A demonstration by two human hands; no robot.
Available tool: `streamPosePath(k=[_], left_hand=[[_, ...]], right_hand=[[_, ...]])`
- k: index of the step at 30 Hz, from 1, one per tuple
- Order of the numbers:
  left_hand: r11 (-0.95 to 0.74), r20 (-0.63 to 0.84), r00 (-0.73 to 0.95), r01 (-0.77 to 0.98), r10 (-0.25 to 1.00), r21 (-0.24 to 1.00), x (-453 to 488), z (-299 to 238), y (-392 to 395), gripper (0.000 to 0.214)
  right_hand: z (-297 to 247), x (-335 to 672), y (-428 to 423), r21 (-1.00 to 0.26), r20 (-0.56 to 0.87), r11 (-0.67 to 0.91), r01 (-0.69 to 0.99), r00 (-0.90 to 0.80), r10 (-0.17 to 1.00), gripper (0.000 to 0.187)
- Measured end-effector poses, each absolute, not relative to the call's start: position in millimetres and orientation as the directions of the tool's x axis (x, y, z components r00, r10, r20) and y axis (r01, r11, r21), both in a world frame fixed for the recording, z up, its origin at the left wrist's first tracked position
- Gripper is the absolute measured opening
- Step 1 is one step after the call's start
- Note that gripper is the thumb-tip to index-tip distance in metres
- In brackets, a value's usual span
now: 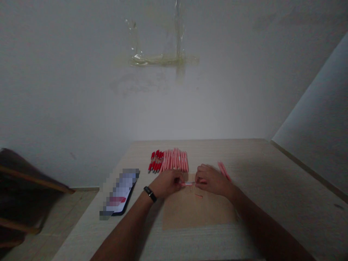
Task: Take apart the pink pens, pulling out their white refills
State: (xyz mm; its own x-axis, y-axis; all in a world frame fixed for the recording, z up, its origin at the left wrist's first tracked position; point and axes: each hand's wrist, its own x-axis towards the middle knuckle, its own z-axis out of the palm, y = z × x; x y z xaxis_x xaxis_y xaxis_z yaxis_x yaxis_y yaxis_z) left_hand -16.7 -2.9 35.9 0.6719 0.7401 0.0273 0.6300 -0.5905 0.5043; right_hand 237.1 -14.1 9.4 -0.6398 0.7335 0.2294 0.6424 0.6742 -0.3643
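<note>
Over a brown sheet of paper point(199, 214), my left hand point(168, 183) and my right hand point(213, 180) face each other with fingers pinched. Between them runs a slim pink-and-white pen-like stick point(188, 183), gripped at both ends; its ends are hidden by my fingers. Just below, a small thin orange-red piece point(198, 196) lies on the paper. Beyond my left hand is a row of several pink pen-like sticks point(175, 159), with several red pens point(156, 162) at its left. More pink sticks point(224, 170) lie beyond my right hand.
A phone point(119, 194) with a lit, partly blurred screen lies left on the pale wooden table point(244, 152). The wall point(223, 101) stands behind the table. Dark furniture with wooden bars point(32, 177) is at the far left.
</note>
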Motion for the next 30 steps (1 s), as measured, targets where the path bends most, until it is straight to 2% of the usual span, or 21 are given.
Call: streamPosePath(k=[4,11,19,30], left_hand=[[-0.571,-0.004,0.651,0.669,0.759,0.476,-18.1,35.6,-3.2,0.025],[-0.596,-0.006,0.675,0.656,0.738,0.463,-19.1,34.7,-2.8,0.027],[-0.6,-0.031,0.695,0.642,0.719,0.478,-18.8,27.6,-2.6,0.021],[-0.596,-0.082,0.717,0.632,0.692,0.495,-18.4,30.9,-5.2,0.014]], right_hand=[[12.9,241.8,-14.6,-0.342,0.243,0.685,0.643,-0.643,0.726,0.009],[7.6,238.7,-15.5,-0.336,0.18,0.684,0.648,-0.669,0.722,0.01],[8.4,238.8,-15.7,-0.339,0.154,0.675,0.655,-0.67,0.727,0.015],[15.4,242.7,-15.1,-0.367,0.23,0.683,0.632,-0.65,0.725,0.011]])
